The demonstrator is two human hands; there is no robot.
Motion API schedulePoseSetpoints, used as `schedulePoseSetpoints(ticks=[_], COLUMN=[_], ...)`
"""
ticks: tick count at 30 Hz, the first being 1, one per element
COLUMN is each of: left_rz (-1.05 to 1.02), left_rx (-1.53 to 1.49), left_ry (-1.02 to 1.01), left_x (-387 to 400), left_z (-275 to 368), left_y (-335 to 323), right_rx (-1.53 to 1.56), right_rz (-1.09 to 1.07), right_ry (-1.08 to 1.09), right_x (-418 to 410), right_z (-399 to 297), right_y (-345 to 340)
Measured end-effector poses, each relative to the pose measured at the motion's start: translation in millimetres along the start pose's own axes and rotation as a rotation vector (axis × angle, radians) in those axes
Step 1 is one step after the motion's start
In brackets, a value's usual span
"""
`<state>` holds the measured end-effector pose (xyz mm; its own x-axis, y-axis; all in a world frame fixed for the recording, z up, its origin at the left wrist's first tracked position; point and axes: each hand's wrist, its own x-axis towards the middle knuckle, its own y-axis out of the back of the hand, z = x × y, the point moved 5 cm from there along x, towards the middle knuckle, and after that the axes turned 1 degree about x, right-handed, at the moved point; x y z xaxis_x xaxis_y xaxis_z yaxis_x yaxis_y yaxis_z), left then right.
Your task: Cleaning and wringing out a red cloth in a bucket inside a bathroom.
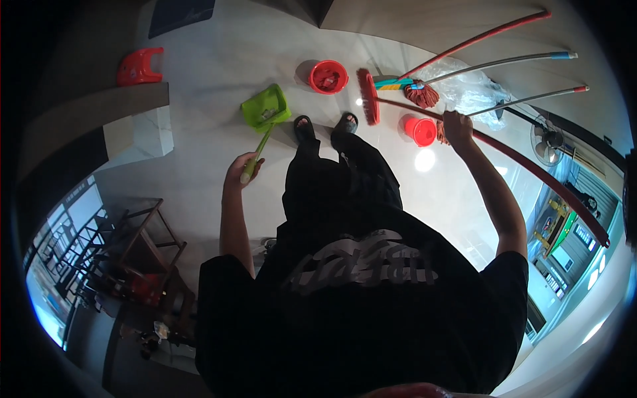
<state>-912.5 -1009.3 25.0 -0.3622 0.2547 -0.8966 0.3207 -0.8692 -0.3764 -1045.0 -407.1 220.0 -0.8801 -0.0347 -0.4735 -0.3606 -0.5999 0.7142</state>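
Note:
My left hand (242,169) grips the handle of a green plastic dustpan (258,112). Some crumpled, pale litter (268,113) lies in the dustpan's tray. My right hand (457,130) is closed around the long dark red handle of a push broom with a red bristled head (369,97). The broom's head is in front of my right foot, and its handle slants back past my right forearm. Ahead of my feet stands a red bucket (328,77) with reddish scraps or cloth inside.
Against the right wall lean a red-handled broom (477,39), a mop (422,94) and another metal pole (530,101). Clear plastic sheeting (463,89) lies beside them. A smaller red bucket (423,132), a fan (547,143), a red plastic stool (142,66) and wooden furniture (144,248) are around me.

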Motion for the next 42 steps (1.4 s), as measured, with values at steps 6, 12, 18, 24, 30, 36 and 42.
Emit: schedulePoseSetpoints(ticks=[6,12,18,24,30,36,42], left_rz=[0.114,0.025,0.527,0.729,0.794,0.777,0.752], left_rx=[-0.237,-0.711,-0.786,-0.872,-0.487,-0.19,0.046], left_ry=[-0.086,0.034,-0.162,-0.171,0.053,0.165,0.153], left_x=[-6,-22,-37,-64,-89,-88,-67], left_z=[-23,-46,-106,-229,-309,-300,-273], left_y=[-12,-45,-45,-79,-139,-180,-176], right_rx=[0.014,0.037,-0.045,-0.148,-0.22,-0.296,-0.357], right_rz=[0.136,0.09,0.194,0.227,0.094,0.123,0.146], right_ry=[0.058,0.06,0.112,0.375,0.482,0.556,0.51], right_x=[74,151,239,312,370,402,418], right_z=[2,15,33,29,24,16,28], right_y=[49,86,54,2,-44,-73,-82])
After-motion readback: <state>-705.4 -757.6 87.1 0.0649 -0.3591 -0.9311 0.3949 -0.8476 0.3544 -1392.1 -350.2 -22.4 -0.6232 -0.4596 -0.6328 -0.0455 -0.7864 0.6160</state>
